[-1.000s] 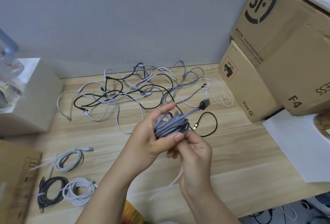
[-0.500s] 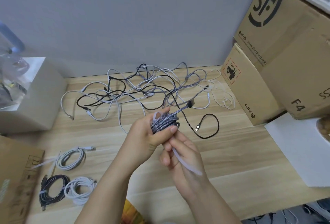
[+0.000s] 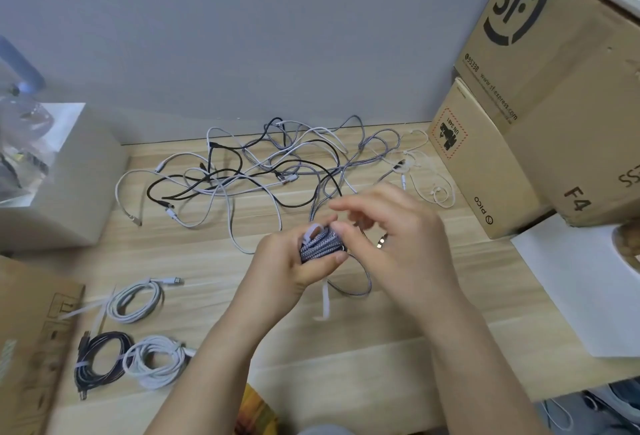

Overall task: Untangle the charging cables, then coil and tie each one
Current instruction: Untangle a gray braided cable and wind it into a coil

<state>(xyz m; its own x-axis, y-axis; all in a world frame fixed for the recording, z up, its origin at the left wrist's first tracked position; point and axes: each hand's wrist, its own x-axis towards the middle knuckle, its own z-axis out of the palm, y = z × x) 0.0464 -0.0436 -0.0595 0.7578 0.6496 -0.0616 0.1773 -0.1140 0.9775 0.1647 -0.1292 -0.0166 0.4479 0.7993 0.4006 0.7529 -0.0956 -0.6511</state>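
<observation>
Near edge, 7 to 8 o'clock: three tied coils, black (image 3: 100, 362), white (image 3: 156, 362) and a second white coil (image 3: 135, 300), lie finished just beside a cardboard flap (image 3: 33, 337).

Centre: the left hand (image 3: 287, 268) grips the grey bundle (image 3: 320, 244), thumb and fingers curled round it, held above the table (image 3: 398, 358). A white tie (image 3: 325, 299) loops over the bundle's top and hangs loose below. The right hand (image 3: 398, 244) sits at the bundle's 3 o'clock side with fingers curled; whether it pinches the tie end cannot be told. One grey loop (image 3: 356, 287) sags out under the bundle.

Judgement: tying is in hand. Tuck that stray loop in first, keep the left squeeze firm, and cinch the tie across the middle so the coil does not spring.

Far, 11 to 1 o'clock: the tangle (image 3: 263, 174) remains against the wall. Boxes (image 3: 540, 115) crowd 2 o'clock and a block (image 3: 65, 185) stands at 10 o'clock. Open table lies at 5 o'clock.
</observation>
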